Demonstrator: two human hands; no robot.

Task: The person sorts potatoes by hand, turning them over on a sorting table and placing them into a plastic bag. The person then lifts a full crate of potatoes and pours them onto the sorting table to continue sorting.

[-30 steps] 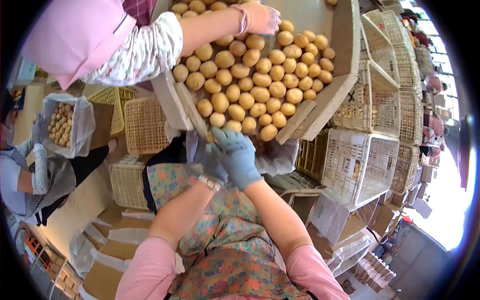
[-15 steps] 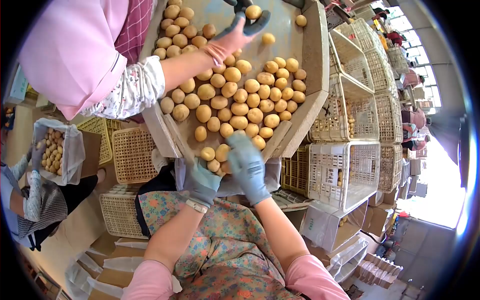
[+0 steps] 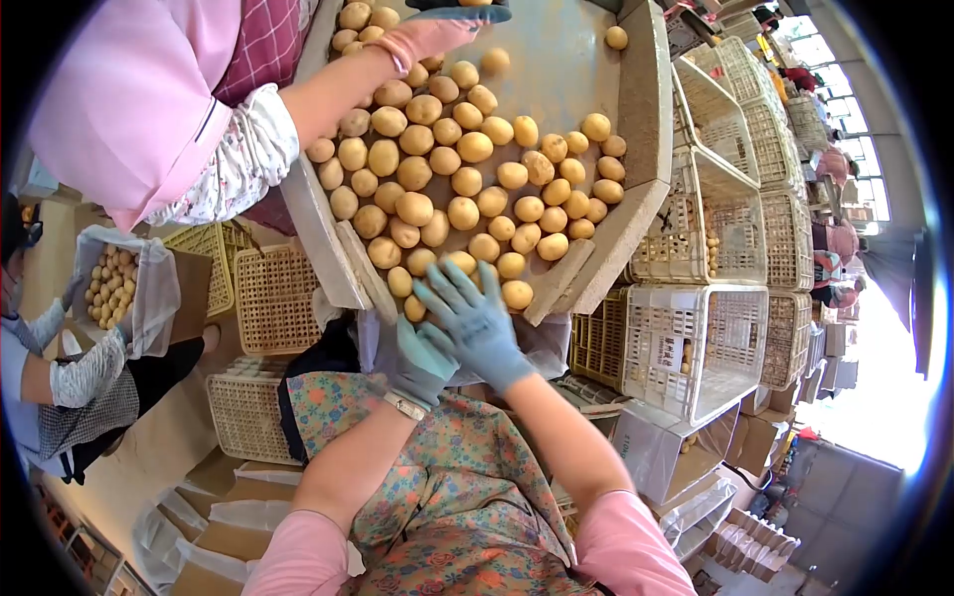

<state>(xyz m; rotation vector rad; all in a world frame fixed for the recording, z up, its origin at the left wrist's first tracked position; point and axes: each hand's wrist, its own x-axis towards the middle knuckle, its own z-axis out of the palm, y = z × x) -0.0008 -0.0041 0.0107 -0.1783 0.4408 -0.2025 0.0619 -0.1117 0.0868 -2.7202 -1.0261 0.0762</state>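
Observation:
Many round yellow potatoes lie on a sorting table with raised wooden edges. My right hand, in a grey-blue glove, has its fingers spread over the potatoes at the table's narrow front opening. Beside it, my left hand, gloved too and with a watch at the wrist, is at the left of the opening, next to a potato; its fingers are partly hidden. A lined container shows below the opening.
A co-worker's gloved hand reaches over the table from the left. Another person at far left handles a lined box of potatoes. Plastic crates are stacked at the right; more crates stand at the left.
My right hand's fingers have spread over the potatoes at the opening. Potatoes between my hands have gone from view. The co-worker's hand has moved up and left.

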